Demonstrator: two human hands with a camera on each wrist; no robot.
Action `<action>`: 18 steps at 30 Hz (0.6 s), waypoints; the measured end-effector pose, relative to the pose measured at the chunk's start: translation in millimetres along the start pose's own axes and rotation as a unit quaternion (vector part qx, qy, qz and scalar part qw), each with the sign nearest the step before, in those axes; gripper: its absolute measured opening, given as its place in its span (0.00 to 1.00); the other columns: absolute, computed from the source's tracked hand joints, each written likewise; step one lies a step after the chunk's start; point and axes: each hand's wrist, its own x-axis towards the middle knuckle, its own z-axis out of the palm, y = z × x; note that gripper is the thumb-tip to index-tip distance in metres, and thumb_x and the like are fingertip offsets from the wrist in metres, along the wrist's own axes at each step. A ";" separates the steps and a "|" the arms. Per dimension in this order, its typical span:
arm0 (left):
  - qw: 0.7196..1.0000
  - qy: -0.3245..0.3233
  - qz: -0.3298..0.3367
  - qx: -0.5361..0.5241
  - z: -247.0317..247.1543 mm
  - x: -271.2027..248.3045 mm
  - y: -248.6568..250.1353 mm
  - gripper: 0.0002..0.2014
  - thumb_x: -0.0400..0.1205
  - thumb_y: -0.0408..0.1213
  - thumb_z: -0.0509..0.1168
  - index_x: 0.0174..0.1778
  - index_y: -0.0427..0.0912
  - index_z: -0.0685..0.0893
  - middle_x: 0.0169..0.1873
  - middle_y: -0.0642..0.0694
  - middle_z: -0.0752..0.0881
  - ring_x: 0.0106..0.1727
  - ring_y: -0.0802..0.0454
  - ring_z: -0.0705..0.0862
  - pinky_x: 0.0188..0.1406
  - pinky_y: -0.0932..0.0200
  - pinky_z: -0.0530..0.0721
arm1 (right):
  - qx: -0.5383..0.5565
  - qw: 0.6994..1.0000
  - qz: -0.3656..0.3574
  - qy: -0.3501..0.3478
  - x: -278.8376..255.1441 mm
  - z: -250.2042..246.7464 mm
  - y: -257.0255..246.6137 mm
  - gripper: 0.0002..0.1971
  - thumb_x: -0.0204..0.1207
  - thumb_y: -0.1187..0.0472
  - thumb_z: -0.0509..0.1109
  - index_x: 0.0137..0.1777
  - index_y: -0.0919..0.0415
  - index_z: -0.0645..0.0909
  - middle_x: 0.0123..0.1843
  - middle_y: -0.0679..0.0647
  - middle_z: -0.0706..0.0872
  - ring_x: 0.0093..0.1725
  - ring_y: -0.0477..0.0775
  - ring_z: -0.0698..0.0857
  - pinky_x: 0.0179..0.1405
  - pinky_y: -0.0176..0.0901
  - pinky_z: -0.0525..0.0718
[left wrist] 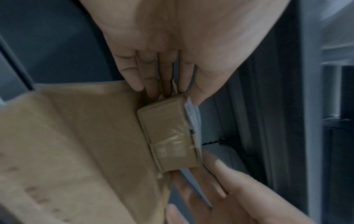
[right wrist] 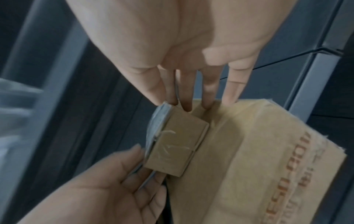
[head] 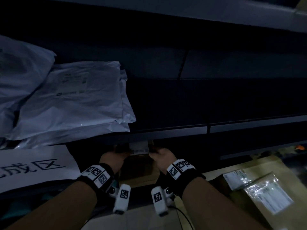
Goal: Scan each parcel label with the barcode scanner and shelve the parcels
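A small brown taped box with a white label on one face is held between my two hands just under the front edge of the dark shelf. My left hand pinches one end, thumb on the label side and fingers on the cardboard. My right hand presses the opposite end with straight fingers. Both wrist views show the box lying against a larger tan parcel. No scanner is in view.
White poly-bag parcels are stacked on the shelf's left part; the shelf to their right is dark. A white sign with black characters hangs below them. Labelled cardboard parcels lie at the lower right.
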 end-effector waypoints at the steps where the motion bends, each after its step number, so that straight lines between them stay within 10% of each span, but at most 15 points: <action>1: 1.000 -0.008 0.018 0.010 1.5 2.3 -4.6 0.30 0.94 0.53 0.52 0.92 0.58 0.52 0.89 0.43 0.62 0.85 0.40 0.69 0.81 0.50 0.71 | 0.002 1.000 -0.001 -0.003 0.2 -0.3 0.6 0.23 0.87 0.55 0.73 0.81 0.59 0.84 0.72 0.62 0.90 0.69 0.62 0.89 0.76 0.55 0.87; 5: 0.997 0.002 0.004 -0.079 0.9 -0.8 -9.1 0.32 0.92 0.53 0.57 0.92 0.56 0.54 0.88 0.37 0.64 0.82 0.37 0.73 0.75 0.54 0.75 | 0.035 0.999 -0.014 0.027 -4.7 -5.6 2.0 0.24 0.86 0.56 0.75 0.81 0.59 0.83 0.70 0.58 0.90 0.61 0.55 0.91 0.68 0.48 0.90; 9: 0.981 0.071 0.031 -0.180 -6.1 -9.9 -7.5 0.20 0.82 0.43 0.76 0.69 0.43 0.84 0.50 0.46 0.88 0.44 0.55 0.84 0.38 0.65 0.80 | 0.088 0.994 -0.004 0.069 -17.6 -19.6 4.4 0.18 0.88 0.58 0.74 0.76 0.58 0.84 0.56 0.49 0.91 0.54 0.50 0.90 0.52 0.47 0.92; 15: 0.969 0.048 0.086 -0.227 11.6 -30.3 9.1 0.07 0.81 0.42 0.77 0.45 0.43 0.90 0.43 0.44 0.92 0.49 0.45 0.89 0.51 0.51 0.88 | 0.154 0.979 0.005 0.131 -48.8 -47.0 8.0 0.05 0.91 0.59 0.71 0.61 0.51 0.87 0.61 0.55 0.93 0.63 0.56 0.90 0.49 0.47 0.89; 18: 0.971 0.022 0.130 -0.201 28.8 -49.2 27.3 0.09 0.82 0.43 0.76 0.43 0.42 0.88 0.35 0.50 0.88 0.39 0.50 0.85 0.39 0.55 0.81 | 0.184 0.968 0.005 0.171 -68.4 -63.8 19.8 0.06 0.90 0.59 0.71 0.57 0.51 0.91 0.56 0.52 0.96 0.60 0.55 0.93 0.47 0.47 0.88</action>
